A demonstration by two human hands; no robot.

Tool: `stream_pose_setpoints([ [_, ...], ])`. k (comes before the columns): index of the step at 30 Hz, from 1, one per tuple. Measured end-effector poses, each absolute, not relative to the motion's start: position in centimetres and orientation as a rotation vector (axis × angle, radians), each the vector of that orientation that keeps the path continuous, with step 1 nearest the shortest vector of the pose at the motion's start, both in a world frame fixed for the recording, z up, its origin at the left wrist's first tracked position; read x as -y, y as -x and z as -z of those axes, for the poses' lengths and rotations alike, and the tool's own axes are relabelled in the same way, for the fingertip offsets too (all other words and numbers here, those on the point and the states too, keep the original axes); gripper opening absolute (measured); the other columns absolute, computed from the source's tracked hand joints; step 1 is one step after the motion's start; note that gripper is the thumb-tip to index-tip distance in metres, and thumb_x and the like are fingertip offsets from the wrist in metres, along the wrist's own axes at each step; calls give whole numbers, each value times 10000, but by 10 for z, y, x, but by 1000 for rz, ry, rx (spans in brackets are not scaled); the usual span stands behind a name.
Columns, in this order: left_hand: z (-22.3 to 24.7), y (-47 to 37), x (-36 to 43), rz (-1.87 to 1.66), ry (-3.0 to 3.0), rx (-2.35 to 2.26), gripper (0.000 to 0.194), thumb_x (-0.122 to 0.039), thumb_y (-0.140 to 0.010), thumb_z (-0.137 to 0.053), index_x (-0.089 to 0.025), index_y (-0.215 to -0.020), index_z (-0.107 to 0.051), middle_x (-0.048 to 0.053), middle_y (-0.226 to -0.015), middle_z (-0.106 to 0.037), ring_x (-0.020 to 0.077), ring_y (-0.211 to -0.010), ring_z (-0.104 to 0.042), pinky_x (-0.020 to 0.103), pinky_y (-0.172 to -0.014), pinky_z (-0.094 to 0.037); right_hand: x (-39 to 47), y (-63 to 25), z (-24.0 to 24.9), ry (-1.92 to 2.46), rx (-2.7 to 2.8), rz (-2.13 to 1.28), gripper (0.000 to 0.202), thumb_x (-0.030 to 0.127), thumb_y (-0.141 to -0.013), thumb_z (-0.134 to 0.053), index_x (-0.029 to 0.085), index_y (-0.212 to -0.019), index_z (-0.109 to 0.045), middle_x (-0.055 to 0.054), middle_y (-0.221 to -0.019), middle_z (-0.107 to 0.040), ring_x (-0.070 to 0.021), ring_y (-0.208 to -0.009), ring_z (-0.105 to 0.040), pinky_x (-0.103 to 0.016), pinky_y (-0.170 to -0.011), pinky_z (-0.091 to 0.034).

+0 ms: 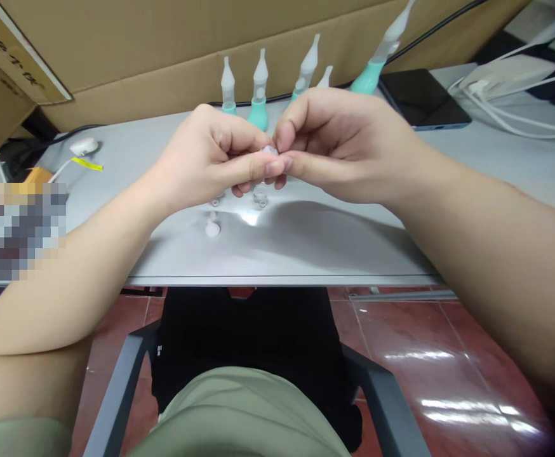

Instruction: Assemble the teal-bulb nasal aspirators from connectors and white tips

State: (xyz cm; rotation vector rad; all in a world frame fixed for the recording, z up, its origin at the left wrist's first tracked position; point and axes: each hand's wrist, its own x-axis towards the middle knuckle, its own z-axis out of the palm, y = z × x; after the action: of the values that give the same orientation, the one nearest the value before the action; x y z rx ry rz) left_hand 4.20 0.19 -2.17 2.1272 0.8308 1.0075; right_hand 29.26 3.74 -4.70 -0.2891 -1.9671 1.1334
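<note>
Above the middle of the grey table (187,254), my left hand (220,152) and my right hand (339,143) meet at their fingertips. Both are closed on a small whitish translucent piece (270,150), mostly hidden by the thumbs and fingers. Below my left hand, a small white part with a round end (212,227) lies on the table. Small clear rings (261,202) are near it, partly covered by my fingers. Behind my hands stand several bottles with teal bases and white pointed tips, among them one teal bottle (258,114).
A dark tablet (423,98) lies at the back right beside a white device with cables (510,73). Cardboard (163,44) stands along the back edge. At the left are a white oval object (84,146) and an orange item (38,176).
</note>
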Motion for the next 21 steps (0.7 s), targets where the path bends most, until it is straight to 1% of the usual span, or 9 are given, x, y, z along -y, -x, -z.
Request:
stream_pose_setpoints([
  [2,21,-41,-1,-1025,-2132,-842,666,-903,-989,-1039,-263,-844,-926,31,-710,-792,188,-640,-738,360,-608,-577,-40,-291,50,221,1930,-1019,595,723,-965,-1177,265,-1097,-822,9,-880,-757,-173,-760,-755,-347,-729,-696],
  [3,20,-41,-1,-1043,-2128,-830,653,-886,-994,-1047,-261,-844,-930,28,-718,-797,183,-636,-743,350,-595,-568,-41,-290,51,207,1905,-930,563,729,-992,-1158,257,-1119,-876,2,-896,-765,-164,-749,-746,-347,-724,-687],
  [5,20,-41,-3,-1077,-2111,-791,598,-823,-1000,-1078,-255,-859,-953,21,-746,-814,169,-630,-757,330,-580,-561,-40,-291,52,215,1869,-740,496,724,-1062,-1108,253,-1092,-956,-28,-937,-808,-165,-795,-769,-358,-775,-685],
  [7,20,-42,-6,-1101,-2081,-751,546,-764,-999,-1107,-248,-876,-978,15,-753,-820,153,-616,-759,309,-569,-561,-38,-293,51,242,1874,-604,482,725,-1089,-1086,260,-1022,-980,-37,-965,-846,-173,-867,-800,-361,-828,-682],
  [9,22,-43,-8,-1101,-2050,-727,526,-736,-991,-1126,-241,-877,-988,12,-731,-808,137,-593,-742,294,-553,-555,-35,-295,50,273,1898,-564,497,743,-1098,-1069,262,-1008,-982,-15,-975,-850,-165,-913,-818,-340,-837,-675],
  [13,27,-46,-9,-1157,-2024,-684,512,-715,-979,-1144,-243,-858,-987,9,-697,-792,115,-555,-699,276,-511,-499,-35,-294,50,231,1860,-648,495,683,-1082,-1101,218,-995,-957,23,-957,-827,-100,-836,-802,-259,-751,-647],
  [15,28,-47,-8,-1178,-2016,-680,521,-728,-976,-1142,-247,-854,-985,5,-695,-791,121,-560,-709,273,-513,-493,-36,-293,52,198,1851,-727,515,666,-1064,-1123,200,-979,-919,28,-943,-821,-101,-826,-814,-248,-739,-660],
  [18,28,-46,-5,-1176,-2027,-686,568,-771,-969,-1130,-250,-823,-958,-3,-670,-771,123,-552,-688,277,-511,-469,-39,-294,53,200,1893,-785,614,759,-1067,-1087,198,-986,-855,20,-947,-813,-131,-844,-827,-280,-753,-695],
  [21,24,-45,-6,-1123,-2080,-700,557,-721,-978,-1142,-247,-783,-925,-5,-636,-750,107,-535,-610,291,-509,-432,-40,-299,52,235,1978,-736,694,865,-1092,-1014,201,-1020,-827,-14,-1006,-815,-160,-911,-826,-330,-837,-723],
])
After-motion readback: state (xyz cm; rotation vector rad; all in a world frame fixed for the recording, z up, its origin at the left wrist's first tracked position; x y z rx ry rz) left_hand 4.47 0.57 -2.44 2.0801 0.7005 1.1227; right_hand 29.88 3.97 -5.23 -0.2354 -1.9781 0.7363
